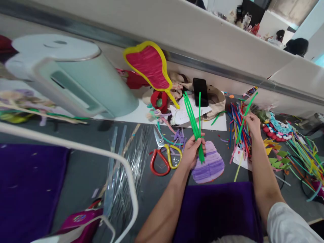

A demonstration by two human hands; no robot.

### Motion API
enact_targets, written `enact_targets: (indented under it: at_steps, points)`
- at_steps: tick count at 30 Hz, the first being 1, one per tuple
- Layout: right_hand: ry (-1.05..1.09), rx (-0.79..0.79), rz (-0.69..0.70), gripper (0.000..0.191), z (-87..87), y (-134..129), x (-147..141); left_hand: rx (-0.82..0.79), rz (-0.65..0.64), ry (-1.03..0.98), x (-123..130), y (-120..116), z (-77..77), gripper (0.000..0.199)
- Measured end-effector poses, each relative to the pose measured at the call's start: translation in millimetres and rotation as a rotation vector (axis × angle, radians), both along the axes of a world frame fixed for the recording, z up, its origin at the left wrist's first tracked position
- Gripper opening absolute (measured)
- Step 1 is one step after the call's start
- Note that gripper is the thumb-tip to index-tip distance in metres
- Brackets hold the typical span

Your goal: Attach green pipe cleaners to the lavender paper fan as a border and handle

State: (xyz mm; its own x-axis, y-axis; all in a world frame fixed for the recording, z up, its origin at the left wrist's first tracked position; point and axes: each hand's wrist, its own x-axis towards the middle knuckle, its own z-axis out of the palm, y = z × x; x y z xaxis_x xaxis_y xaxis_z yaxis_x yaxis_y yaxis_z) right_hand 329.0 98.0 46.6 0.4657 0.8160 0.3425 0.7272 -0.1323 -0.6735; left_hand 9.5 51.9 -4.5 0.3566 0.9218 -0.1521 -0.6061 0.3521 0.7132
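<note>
A bundle of green pipe cleaners point(192, 118) stands up from my left hand point(194, 150), whose fingers are closed round its lower part. Under that hand lies a rounded pad point(211, 168) in purple stripes. My right hand point(253, 124) pinches a single green pipe cleaner point(240, 133), held slantwise over a heap of mixed-colour pipe cleaners point(234, 116). To the left of my left hand, scissors point(159, 139) with one red and one yellow handle lie with their blades together. Short purple scraps point(179, 136) are scattered just behind them.
Behind my hands are a red-and-yellow paddle-shaped piece point(149, 64), a phone point(200, 91) and a beige bag point(217, 99). A pale green appliance point(111, 81) stands at left, near a white cable point(101, 148) and silvery strands point(134, 162). A partition point(152, 20) runs along the back.
</note>
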Motion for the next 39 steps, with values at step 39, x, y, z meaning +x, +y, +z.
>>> enact_targets:
  at_steps: [39]
  points:
    - [1.225, 0.138, 0.447, 0.039, -16.5, -56, -91, 0.056, -0.377, 0.378, 111, -18, 36.7, 0.042]
